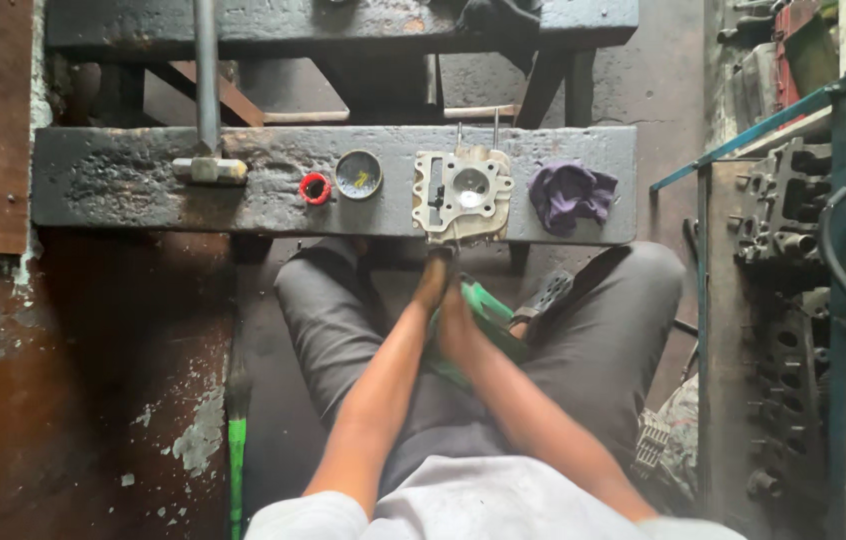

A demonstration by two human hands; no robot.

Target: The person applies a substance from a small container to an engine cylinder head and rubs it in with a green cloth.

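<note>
Left hand (433, 280) reaches toward pale cast-metal cylinder head (463, 193) on pitted bench (143, 180); grip unclear. Right hand (458, 325) closed on green cloth (488, 310). Crumpled purple rag (571, 195) beside.

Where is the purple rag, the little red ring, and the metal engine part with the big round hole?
purple rag (571, 195): head view, middle of the crumpled cloth.
red ring (315, 188): head view, on its red rim.
engine cylinder head (463, 193): head view, pale metal face beside the round hole.
</note>
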